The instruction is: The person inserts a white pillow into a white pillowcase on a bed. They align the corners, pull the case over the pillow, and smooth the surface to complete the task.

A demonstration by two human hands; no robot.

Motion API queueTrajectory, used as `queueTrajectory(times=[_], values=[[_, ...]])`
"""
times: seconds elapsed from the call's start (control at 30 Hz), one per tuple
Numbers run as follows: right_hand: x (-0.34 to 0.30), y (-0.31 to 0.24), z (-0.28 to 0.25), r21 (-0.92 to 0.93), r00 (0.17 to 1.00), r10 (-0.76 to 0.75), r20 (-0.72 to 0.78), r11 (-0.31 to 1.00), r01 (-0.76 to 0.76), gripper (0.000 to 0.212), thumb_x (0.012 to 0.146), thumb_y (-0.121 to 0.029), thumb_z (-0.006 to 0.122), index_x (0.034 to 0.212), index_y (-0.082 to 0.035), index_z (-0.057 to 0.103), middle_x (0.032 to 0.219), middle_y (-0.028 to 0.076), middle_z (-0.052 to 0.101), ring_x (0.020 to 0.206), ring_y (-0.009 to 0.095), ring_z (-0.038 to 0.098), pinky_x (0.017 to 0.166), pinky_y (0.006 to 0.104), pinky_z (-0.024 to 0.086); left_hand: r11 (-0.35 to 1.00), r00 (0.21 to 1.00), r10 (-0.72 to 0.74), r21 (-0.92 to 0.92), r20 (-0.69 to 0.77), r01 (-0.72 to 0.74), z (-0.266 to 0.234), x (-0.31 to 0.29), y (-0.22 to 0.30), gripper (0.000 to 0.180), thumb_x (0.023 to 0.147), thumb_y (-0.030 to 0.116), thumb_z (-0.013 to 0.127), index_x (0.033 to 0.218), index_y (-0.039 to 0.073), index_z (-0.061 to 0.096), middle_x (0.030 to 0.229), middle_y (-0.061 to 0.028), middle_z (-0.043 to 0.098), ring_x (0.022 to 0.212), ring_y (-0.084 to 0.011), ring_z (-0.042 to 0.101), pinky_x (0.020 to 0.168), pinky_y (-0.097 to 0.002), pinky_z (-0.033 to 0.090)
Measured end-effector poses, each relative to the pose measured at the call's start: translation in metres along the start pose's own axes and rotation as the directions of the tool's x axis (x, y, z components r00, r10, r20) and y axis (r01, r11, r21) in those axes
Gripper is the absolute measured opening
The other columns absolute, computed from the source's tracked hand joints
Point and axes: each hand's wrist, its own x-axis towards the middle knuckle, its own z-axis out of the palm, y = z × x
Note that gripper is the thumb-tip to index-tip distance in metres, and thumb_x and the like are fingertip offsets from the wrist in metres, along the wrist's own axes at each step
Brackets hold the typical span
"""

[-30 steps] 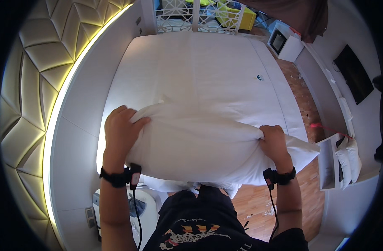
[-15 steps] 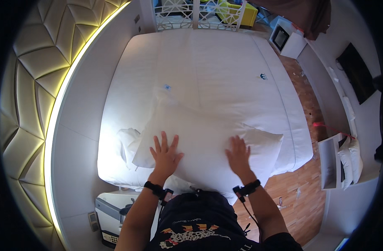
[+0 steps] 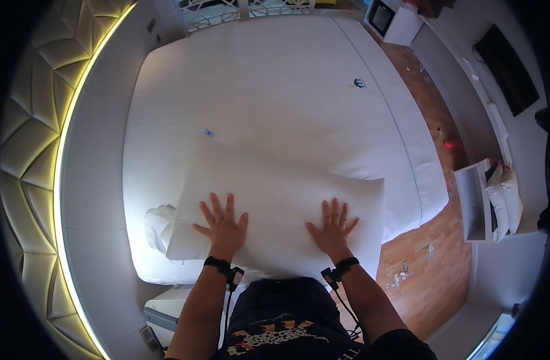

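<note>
A white pillow (image 3: 281,180) lies across the near end of the white-covered bed (image 3: 269,72), close to my body. My left hand (image 3: 224,227) rests flat on its left part, palm down with fingers spread. Over on the right part, my right hand (image 3: 333,225) also lies flat, its fingers apart. Neither hand grips anything. Both wrists wear black straps with small cabled devices. Crumpled white cloth (image 3: 159,225) sits at the pillow's left end. A small blue tag (image 3: 209,132) lies on the bedding beyond the pillow.
A padded wall (image 3: 32,150) with a glowing strip runs along the left. On the right, two white pillows (image 3: 504,201) lean in an open white cabinet (image 3: 471,207). Litter lies on the wooden floor (image 3: 428,264). A grey-and-white object (image 3: 164,315) stands at lower left.
The view has shifted, with the bed lower at left. My right hand's fingers have spread and settled on the pillow, which looks flatter and straighter. My left hand stays on it.
</note>
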Motion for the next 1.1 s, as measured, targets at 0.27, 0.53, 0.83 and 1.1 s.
queueTrajectory(times=[0.27,0.53,0.83,1.1], values=[[0.028,0.068,0.009,0.12,0.959,0.273,0.075,0.952,-0.281,0.099,0.097,-0.072,0.05,0.171,-0.02,0.011,0.178,0.01,0.001,0.162,0.041,-0.008,0.116,0.0815,-0.003,0.991,0.994,-0.108,0.077,-0.013,0.108,-0.01,0.044,0.013,0.094,0.093,0.076,0.05,0.169,0.03,0.021,0.177,-0.0171,0.001,0.161,-0.0478,-0.004,0.113,-0.0842,0.006],[0.044,0.073,0.027,0.148,0.977,0.171,-0.126,0.977,-0.152,0.09,0.102,-0.059,0.052,0.169,-0.014,0.015,0.176,0.019,0.009,0.16,0.05,0.004,0.118,0.0784,0.006,0.833,0.853,-0.521,-0.195,0.039,0.517,-0.022,0.057,-0.119,0.107,0.089,0.082,0.054,0.151,-0.004,0.044,0.136,-0.0332,0.062,0.134,-0.0456,0.056,0.115,-0.0604,0.036],[0.012,-0.088,-0.025,0.012,0.765,-0.631,-0.129,0.771,0.637,0.091,0.093,-0.071,0.06,0.166,-0.026,0.031,0.177,0.015,0.007,0.161,0.048,-0.001,0.114,0.0823,0.002,0.783,0.904,-0.421,-0.475,0.072,0.403,-0.032,-0.032,-0.126,0.087,0.09,0.075,0.062,0.108,-0.01,0.068,0.104,-0.0325,0.073,0.105,-0.0479,0.071,0.091,-0.0515,0.055],[0.008,-0.088,-0.012,-0.05,0.873,-0.449,0.189,0.884,0.466,0.102,0.089,-0.077,0.061,0.169,-0.025,0.024,0.177,0.015,-0.001,0.159,0.05,-0.008,0.112,0.084,-0.001,0.726,0.812,-0.531,-0.365,0.242,0.583,0.028,-0.111,-0.188,0.073,0.096,0.062,0.064,0.122,-0.007,0.062,0.114,-0.0349,0.069,0.108,-0.0515,0.068,0.095,-0.0542,0.054]])
